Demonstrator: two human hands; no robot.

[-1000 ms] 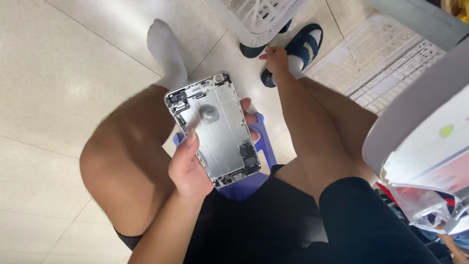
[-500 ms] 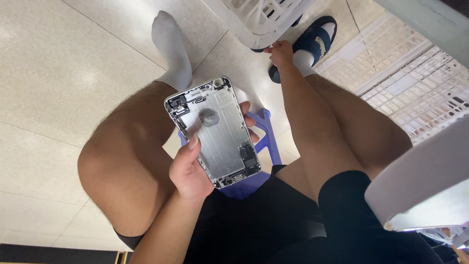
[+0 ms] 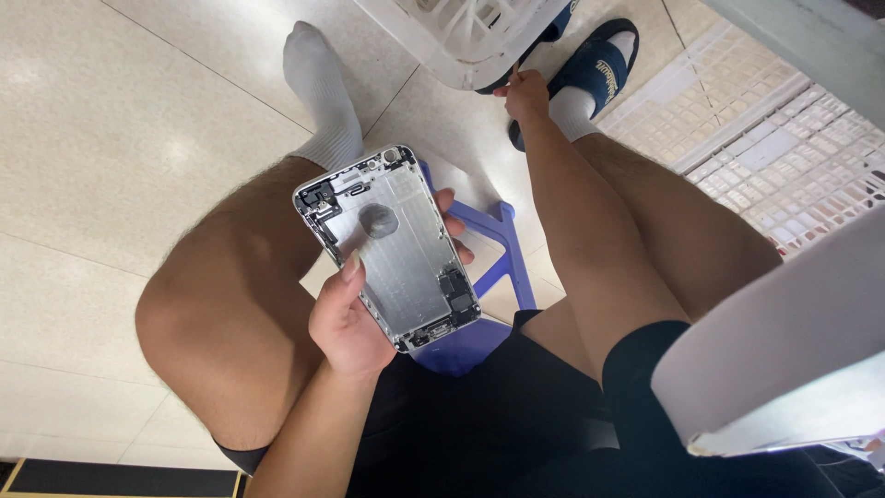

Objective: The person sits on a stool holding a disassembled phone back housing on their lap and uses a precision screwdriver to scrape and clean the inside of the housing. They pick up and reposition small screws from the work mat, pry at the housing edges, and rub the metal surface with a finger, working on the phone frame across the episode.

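Observation:
My left hand (image 3: pixel 346 323) holds an opened silver phone housing (image 3: pixel 392 244) over my lap, inner side up, thumb on its left edge and fingertips showing past its right edge. The housing is empty apart from small dark parts at its top and bottom ends and a round grey patch near the middle. My right arm stretches down past my right knee, and my right hand (image 3: pixel 524 92) is at the floor, touching the edge of a white plastic basket (image 3: pixel 461 41). Whether it grips anything I cannot tell.
I sit on a blue plastic stool (image 3: pixel 502 258) above a pale tiled floor (image 3: pixel 101 138). White lattice trays (image 3: pixel 774 157) lie on the floor at right. A white table edge (image 3: pixel 784 360) juts in at lower right. My right foot wears a dark slipper (image 3: pixel 599 65).
My right hand has reached further forward, from beside my foot up to the white basket. The phone housing stays in my left hand, barely moved.

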